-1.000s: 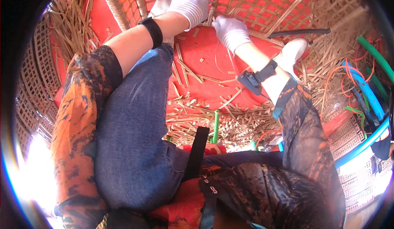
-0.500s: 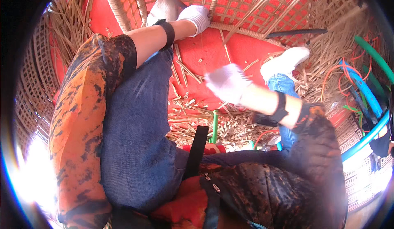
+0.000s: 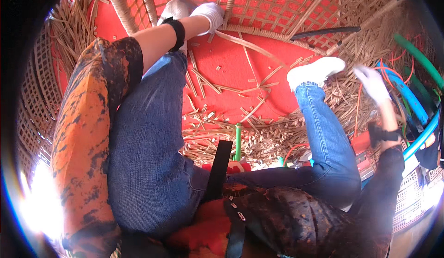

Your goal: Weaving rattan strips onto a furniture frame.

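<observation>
My left hand (image 3: 210, 17), in a white knitted glove, is closed at the wrapped rim of a wicker frame (image 3: 259, 31) with an open lattice. Its fingertips are partly hidden. From beneath this hand a flat tan weaving strip (image 3: 252, 50) runs right toward my white shoe (image 3: 319, 70). Out to the right, my right hand (image 3: 373, 84), also white-gloved, is raised beside a blue tube (image 3: 404, 91) and orange cord. Blur keeps me from telling whether its fingers hold anything.
Cut strip pieces (image 3: 208, 82) are scattered over the red floor covering (image 3: 208, 59). Bundled strips (image 3: 71, 31) lie at the far left. A green tube (image 3: 418, 59) and more tubing crowd the right side. A short green post (image 3: 238, 142) stands between my legs.
My right hand has swung from the middle out to the far right. A tan strip now stretches from my left hand. The view has shifted slightly, while my left hand stays at the frame.
</observation>
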Available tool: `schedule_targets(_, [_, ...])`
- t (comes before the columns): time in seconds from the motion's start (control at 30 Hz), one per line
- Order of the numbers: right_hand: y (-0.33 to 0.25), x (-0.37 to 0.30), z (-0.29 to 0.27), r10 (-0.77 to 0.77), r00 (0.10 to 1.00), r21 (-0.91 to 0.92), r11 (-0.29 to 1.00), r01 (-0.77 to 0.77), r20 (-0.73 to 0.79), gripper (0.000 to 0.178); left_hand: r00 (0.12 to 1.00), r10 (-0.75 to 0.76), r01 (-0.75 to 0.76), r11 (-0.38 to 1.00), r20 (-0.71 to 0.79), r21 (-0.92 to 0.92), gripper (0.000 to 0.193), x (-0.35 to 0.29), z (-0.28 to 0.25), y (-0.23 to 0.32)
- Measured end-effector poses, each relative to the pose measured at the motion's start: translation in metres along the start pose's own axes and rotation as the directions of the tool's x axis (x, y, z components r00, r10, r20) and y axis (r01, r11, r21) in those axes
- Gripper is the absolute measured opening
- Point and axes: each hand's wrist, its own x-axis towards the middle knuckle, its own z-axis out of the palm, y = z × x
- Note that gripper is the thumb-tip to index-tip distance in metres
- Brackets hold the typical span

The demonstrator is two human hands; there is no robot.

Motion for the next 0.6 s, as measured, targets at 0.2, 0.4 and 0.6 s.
schedule_targets(0.2, [-0.189,0.143,0.066,-0.21,0.971,0.439,0.866,0.239,-0.114,0.035,0.992,-0.12,0.119,0.993,-0.045,-0.027,0.023,-0.02,-0.007,0.01])
schedule_targets(0.4, [-0.256,0.205,0.127,-0.209,0.977,0.793,0.589,0.153,-0.033,0.03,0.988,-0.077,0.096,0.984,-0.132,0.147,0.019,-0.037,-0.02,0.019])
schedule_targets(0.6, [-0.257,0.215,0.137,-0.334,0.933,0.951,0.308,-0.03,0.137,0.025,0.958,0.123,0.005,0.895,-0.258,0.447,0.018,-0.048,-0.03,0.016])
